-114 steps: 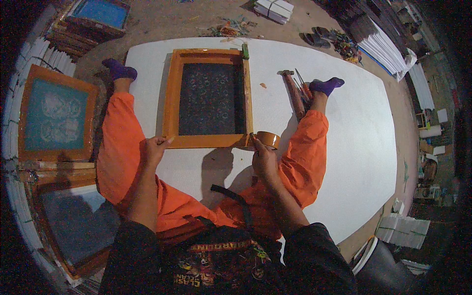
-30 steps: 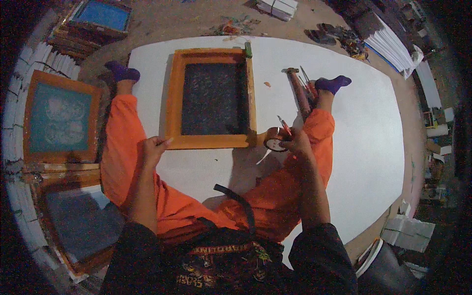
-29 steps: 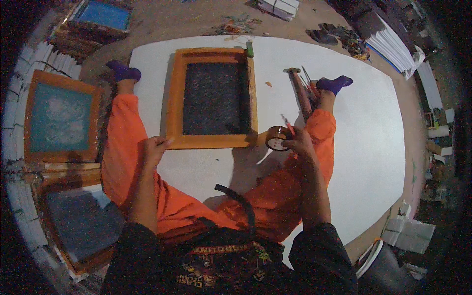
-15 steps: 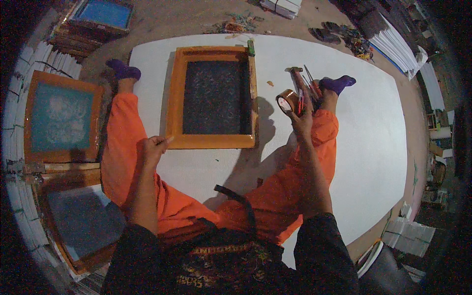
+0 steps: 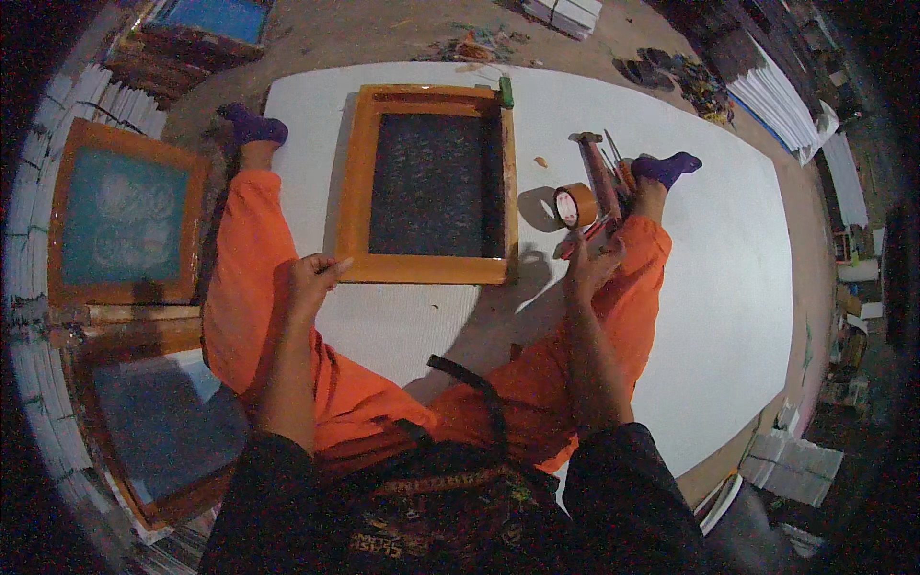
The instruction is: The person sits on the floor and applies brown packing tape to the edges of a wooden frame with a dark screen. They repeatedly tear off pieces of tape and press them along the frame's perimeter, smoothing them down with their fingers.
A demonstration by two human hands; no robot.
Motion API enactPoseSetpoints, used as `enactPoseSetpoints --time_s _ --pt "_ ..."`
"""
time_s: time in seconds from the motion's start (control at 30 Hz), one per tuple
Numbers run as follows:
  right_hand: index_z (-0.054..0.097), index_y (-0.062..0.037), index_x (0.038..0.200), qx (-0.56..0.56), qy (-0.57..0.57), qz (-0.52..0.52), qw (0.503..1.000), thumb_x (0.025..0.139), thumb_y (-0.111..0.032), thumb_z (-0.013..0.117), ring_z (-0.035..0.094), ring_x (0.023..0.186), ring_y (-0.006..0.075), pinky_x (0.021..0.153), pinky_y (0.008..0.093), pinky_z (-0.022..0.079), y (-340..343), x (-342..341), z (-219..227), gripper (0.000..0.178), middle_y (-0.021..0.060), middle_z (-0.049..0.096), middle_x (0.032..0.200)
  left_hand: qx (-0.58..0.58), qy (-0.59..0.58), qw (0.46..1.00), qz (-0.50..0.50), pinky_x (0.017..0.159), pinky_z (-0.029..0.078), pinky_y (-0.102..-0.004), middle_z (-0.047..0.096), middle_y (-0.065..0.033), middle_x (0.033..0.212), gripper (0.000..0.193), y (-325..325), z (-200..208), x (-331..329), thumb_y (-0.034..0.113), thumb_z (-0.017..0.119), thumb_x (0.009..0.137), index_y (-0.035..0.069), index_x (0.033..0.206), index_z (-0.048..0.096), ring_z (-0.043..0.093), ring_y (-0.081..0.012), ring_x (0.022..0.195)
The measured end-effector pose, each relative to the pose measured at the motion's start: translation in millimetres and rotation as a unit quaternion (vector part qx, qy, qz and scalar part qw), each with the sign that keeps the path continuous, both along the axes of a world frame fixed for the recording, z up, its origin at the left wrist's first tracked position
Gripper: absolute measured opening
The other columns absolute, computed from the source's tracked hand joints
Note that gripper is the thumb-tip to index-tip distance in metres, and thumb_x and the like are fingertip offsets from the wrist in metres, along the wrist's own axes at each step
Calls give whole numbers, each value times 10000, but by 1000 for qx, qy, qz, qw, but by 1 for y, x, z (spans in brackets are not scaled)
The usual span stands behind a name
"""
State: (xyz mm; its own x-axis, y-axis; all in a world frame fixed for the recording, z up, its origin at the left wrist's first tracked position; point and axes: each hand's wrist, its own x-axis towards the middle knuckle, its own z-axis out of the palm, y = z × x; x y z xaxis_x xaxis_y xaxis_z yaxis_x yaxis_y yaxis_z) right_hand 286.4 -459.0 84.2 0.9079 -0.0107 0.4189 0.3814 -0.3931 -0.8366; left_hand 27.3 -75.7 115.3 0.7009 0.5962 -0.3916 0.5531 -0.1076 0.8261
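A wooden screen-printing frame (image 5: 426, 270) with dark mesh lies on the white board between my legs. My left hand (image 5: 311, 286) pinches its near left corner, thumb and fingers closed on the wood. My right hand (image 5: 591, 270) is low beside my right knee, fingers apart. Just beyond its fingertips is a roll of brown tape (image 5: 586, 203); whether a fingertip touches it I cannot tell. Behind the tape lie a hammer (image 5: 596, 165), thin long tools (image 5: 613, 149) and something red-handled (image 5: 596, 230), partly hidden. A small green object (image 5: 506, 93) sits at the frame's far right corner.
My orange-trousered legs flank the frame on the white board (image 5: 719, 316). At left stand a teal-mesh screen (image 5: 129, 216) and a grey one (image 5: 168, 422). Paper stacks (image 5: 781, 101) line the right side. Sandals (image 5: 652, 67) and a tangled pile (image 5: 707, 96) lie beyond the board.
My right hand has drawn back toward me and its fingers have parted from their grip on the tape roll. My left hand stays at the frame corner. The whole view shifted slightly.
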Motion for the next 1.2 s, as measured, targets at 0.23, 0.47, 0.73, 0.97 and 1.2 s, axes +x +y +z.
enactPoseSetpoints --time_s 0.23,0.47,0.73,0.97,1.2 --pt "728 -128 1141 -442 -11 291 848 810 -304 812 442 1326 428 1087 498 429 34 -21 -21 384 200 500 1397 7 -25 1000 -8 564 407 -236 604 26 694 305 -3 6 3 290 842 864 32 837 682 507 -61 614" --pt "736 -83 1048 -333 45 321 885 749 -189 884 570 1216 324 1029 453 482 23 -13 -27 350 179 648 1208 2 -32 999 23 563 419 -239 614 15 711 328 8 9 -4 299 845 861 14 864 683 536 -70 629" --pt "671 22 927 -72 407 325 851 843 -80 806 700 796 193 751 327 578 17 13 23 189 111 717 865 -49 -141 988 31 568 444 -236 625 13 738 332 28 -26 19 306 851 860 16 890 692 539 -59 608" --pt "657 2 902 -7 426 349 834 851 -16 743 698 795 181 718 318 569 21 25 18 101 106 714 860 -50 -50 997 12 574 448 -232 661 15 776 324 36 6 45 305 858 852 25 894 700 553 -66 612" --pt "615 -16 929 54 444 296 844 900 -47 723 677 689 185 644 315 568 21 21 9 116 108 700 844 -55 -43 997 -15 674 462 -252 672 20 801 294 37 -10 55 305 855 847 49 912 726 583 -70 719"
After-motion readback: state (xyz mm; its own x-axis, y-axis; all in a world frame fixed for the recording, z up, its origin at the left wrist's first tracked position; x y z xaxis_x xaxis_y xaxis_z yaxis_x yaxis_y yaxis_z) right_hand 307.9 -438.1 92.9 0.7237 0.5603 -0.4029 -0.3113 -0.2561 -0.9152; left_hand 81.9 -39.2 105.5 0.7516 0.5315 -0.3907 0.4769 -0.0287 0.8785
